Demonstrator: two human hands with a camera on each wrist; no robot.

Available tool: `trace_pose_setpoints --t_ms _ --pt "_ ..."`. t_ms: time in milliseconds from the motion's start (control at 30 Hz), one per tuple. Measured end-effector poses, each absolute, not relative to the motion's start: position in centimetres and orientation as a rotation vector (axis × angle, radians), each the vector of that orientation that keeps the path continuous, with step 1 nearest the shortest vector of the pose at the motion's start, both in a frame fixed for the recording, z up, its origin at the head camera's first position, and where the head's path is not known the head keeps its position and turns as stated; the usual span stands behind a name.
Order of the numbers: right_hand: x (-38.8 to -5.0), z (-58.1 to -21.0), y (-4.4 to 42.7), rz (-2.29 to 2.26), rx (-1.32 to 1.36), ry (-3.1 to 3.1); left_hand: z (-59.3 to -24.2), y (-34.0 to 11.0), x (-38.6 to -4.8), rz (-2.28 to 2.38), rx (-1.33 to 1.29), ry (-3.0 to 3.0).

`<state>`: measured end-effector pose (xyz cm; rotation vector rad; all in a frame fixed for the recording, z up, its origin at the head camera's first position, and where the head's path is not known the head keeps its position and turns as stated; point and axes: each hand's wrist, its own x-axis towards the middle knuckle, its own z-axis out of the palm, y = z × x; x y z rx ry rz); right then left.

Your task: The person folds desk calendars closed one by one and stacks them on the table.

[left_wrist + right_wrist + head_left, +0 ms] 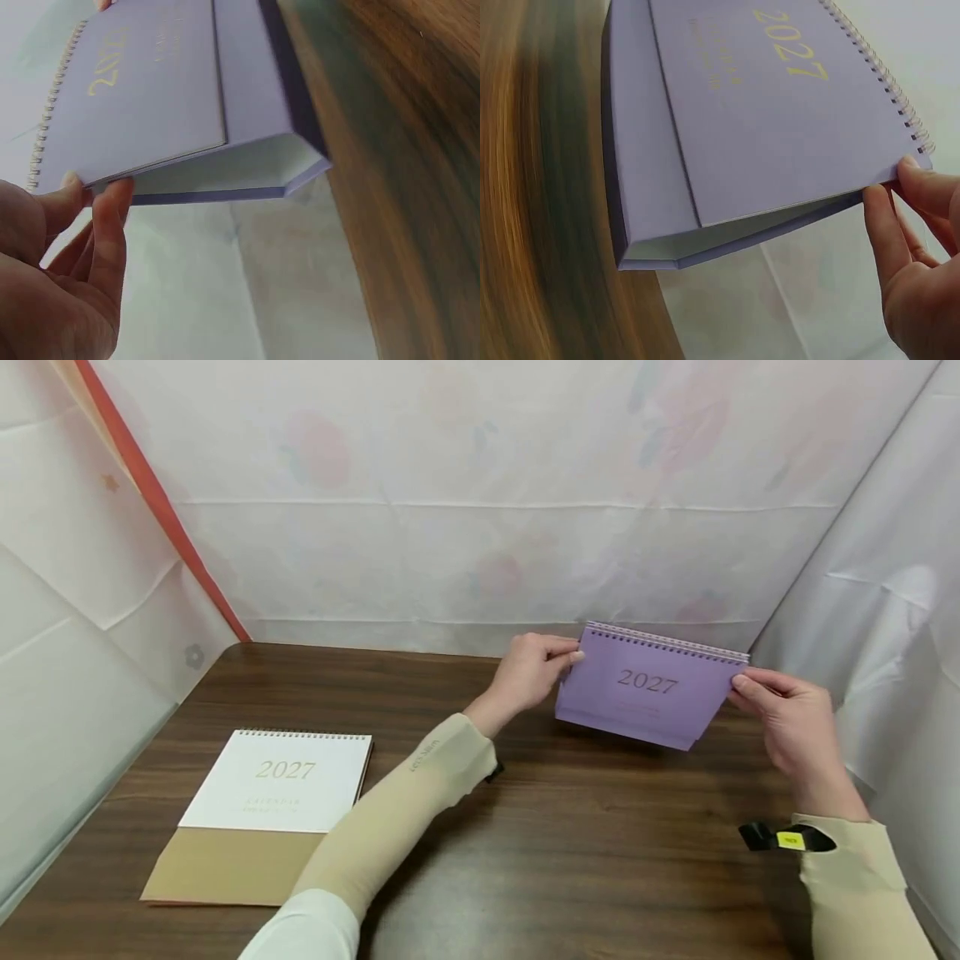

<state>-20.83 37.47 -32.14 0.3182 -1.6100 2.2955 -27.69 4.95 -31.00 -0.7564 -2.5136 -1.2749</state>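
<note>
A purple spiral-bound desk calendar marked 2027 is at the right rear of the table, slightly tilted, its right side lower. My left hand pinches its left edge near the spiral top, thumb on the front cover. At the opposite edge my right hand pinches the upper corner the same way. Both wrist views show the calendar's folded stand spread into a hollow wedge under the pages. Whether its base touches the table cannot be told for certain.
A white 2027 desk calendar with a tan base stands at the left of the dark wooden table, partly behind my left forearm. White patterned curtains enclose the back and sides. A red strip runs down the left corner.
</note>
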Motion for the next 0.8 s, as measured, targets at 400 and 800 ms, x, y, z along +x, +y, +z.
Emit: trace_pose_setpoints --t_ms 400,800 --pt "-21.5 -32.0 28.8 2.148 0.394 -1.831 -29.1 -5.1 -24.9 -1.267 -0.61 -2.648" --pt "-22.7 -32.7 21.9 2.08 0.504 -2.057 -30.6 -12.9 -21.5 -1.178 -0.43 -2.628"
